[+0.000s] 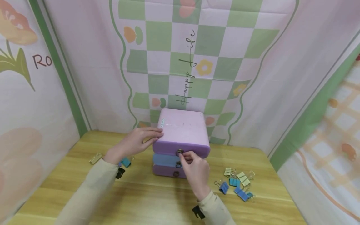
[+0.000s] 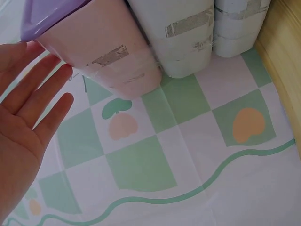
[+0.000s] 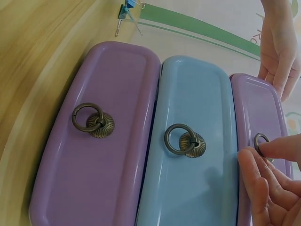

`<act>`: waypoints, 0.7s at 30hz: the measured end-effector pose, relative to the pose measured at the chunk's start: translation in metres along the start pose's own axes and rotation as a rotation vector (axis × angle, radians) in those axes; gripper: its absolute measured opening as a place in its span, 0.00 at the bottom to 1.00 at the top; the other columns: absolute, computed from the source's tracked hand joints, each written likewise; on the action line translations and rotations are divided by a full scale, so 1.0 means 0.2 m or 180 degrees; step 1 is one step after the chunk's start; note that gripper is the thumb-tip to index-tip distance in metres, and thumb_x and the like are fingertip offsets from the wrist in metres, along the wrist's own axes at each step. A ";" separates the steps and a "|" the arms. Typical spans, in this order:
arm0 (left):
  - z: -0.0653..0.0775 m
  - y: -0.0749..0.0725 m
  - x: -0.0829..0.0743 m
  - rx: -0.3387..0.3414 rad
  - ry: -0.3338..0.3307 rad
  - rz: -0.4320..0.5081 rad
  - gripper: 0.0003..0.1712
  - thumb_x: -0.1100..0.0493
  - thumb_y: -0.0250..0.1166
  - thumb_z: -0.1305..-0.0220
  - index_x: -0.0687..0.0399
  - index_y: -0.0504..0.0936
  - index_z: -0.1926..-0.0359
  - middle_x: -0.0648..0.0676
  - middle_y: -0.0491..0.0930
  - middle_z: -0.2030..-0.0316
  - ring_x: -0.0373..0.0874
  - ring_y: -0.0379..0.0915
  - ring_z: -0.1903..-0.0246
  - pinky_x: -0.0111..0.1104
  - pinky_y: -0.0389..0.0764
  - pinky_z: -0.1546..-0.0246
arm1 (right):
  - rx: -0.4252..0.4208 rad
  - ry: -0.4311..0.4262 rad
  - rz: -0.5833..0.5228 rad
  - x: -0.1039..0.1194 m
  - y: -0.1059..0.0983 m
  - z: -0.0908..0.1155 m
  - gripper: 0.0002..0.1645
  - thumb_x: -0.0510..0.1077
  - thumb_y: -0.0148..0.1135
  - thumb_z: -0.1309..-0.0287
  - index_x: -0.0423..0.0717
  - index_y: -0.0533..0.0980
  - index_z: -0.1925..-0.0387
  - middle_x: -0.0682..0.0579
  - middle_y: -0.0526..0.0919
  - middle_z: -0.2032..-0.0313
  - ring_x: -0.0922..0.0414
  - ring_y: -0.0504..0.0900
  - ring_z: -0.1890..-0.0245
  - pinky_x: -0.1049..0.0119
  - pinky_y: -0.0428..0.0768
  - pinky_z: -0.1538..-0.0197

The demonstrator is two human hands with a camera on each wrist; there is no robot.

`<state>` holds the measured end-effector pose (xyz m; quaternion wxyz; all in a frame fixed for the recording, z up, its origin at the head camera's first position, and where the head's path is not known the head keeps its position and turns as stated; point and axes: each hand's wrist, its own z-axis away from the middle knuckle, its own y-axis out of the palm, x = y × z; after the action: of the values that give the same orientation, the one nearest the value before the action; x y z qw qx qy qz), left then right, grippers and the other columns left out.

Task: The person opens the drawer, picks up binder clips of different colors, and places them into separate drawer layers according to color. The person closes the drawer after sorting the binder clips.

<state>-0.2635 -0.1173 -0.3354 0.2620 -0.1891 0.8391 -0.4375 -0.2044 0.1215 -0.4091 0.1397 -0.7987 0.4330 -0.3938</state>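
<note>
A green-and-white checkered curtain (image 1: 211, 40) is hanging across the upper middle of the head view, and a wood-grain table (image 1: 126, 200) is filling much of the lower half. A three-drawer cabinet (image 1: 184, 128) is standing at the centre, its blue drawer front (image 1: 164, 160) sitting between two purple ones. At centre left, the left hand (image 1: 137, 140) is resting nearly straight fingers on the cabinet's upper left edge, gripping nothing. Right of centre, the right hand (image 1: 197, 170) is curling its fingers and pinching the top drawer's ring pull (image 1: 179, 152) with thumb and forefinger, covering the right part of the lower fronts. Yellow, teal and blue binder clips (image 1: 243, 178) are lying at the lower right, apart from the cabinet; at the lower left, a yellow clip (image 1: 96, 158) and a teal clip (image 1: 126, 162) are lying near the left wrist. In the right-wrist view, two more bronze-toned rings (image 3: 171, 149) are hanging untouched.
</note>
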 end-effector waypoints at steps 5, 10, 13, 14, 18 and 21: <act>0.01 0.01 0.01 0.0025 0.0020 -0.0024 0.16 0.58 0.59 0.33 0.49 0.80 0.45 0.50 0.77 0.42 0.45 0.75 0.44 0.37 0.78 0.45 | 0.0014 0.0047 -0.0107 0.00 -0.01 0.01 0.08 0.49 0.68 0.48 0.50 0.82 0.77 0.59 0.85 0.80 0.69 0.79 0.83 0.77 0.76 0.79; 0.01 0.01 0.01 -0.0025 0.0064 -0.0016 0.16 0.58 0.60 0.33 0.50 0.81 0.46 0.50 0.77 0.42 0.44 0.76 0.45 0.36 0.80 0.47 | 0.0056 0.0115 -0.0260 0.01 0.00 0.03 0.07 0.47 0.67 0.47 0.50 0.82 0.76 0.58 0.85 0.79 0.68 0.79 0.83 0.77 0.77 0.78; 0.01 0.01 0.01 -0.0047 0.0083 -0.0020 0.16 0.58 0.60 0.34 0.50 0.81 0.46 0.50 0.78 0.43 0.44 0.76 0.45 0.36 0.80 0.47 | 0.0075 0.0131 -0.0320 0.00 0.00 0.03 0.07 0.46 0.67 0.47 0.49 0.82 0.76 0.57 0.85 0.79 0.68 0.78 0.83 0.78 0.77 0.77; 0.01 0.01 0.01 -0.0050 0.0090 -0.0021 0.16 0.59 0.60 0.34 0.50 0.81 0.46 0.50 0.78 0.43 0.44 0.76 0.45 0.36 0.80 0.47 | 0.0076 0.0132 -0.0345 0.00 0.01 0.03 0.07 0.46 0.67 0.47 0.49 0.82 0.76 0.57 0.85 0.79 0.68 0.78 0.83 0.78 0.77 0.77; 0.01 0.01 0.02 -0.0080 0.0124 -0.0056 0.16 0.59 0.61 0.34 0.50 0.81 0.47 0.50 0.78 0.43 0.44 0.76 0.45 0.36 0.80 0.47 | 0.0077 0.0123 -0.0454 0.00 0.01 0.03 0.06 0.44 0.67 0.47 0.47 0.81 0.75 0.56 0.85 0.79 0.68 0.78 0.83 0.78 0.77 0.77; 0.01 0.02 0.02 -0.0109 0.0148 -0.0085 0.16 0.59 0.61 0.35 0.50 0.81 0.47 0.50 0.78 0.44 0.44 0.76 0.45 0.36 0.80 0.47 | 0.0123 0.0171 -0.0618 0.00 0.01 0.03 0.05 0.43 0.67 0.46 0.46 0.81 0.74 0.55 0.85 0.78 0.67 0.79 0.83 0.78 0.78 0.78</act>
<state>-0.2665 -0.1185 -0.3406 0.2332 -0.1946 0.8498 -0.4308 -0.2011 0.1191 -0.4148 0.1047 -0.8232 0.3495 -0.4350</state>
